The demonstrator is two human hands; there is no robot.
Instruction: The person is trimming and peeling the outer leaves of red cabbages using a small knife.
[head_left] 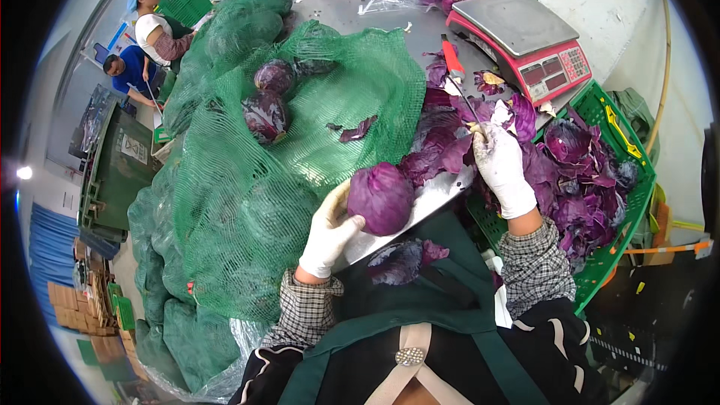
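Past our apron (409, 305), left hand (328, 234) cups a cabbage (380, 199), right hand (501, 169) pinches a thin blade (470, 107); we're likely trimming, next needing steady turning.

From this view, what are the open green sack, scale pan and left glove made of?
Open green sack: probably plastic netting, slight sheen; open weave, limp folds.
Scale pan: likely steel, satin; flat, even metallic grey.
Left glove: white, mostly matte, perhaps thin rubber; close fit, though fabric isn't ruled out.
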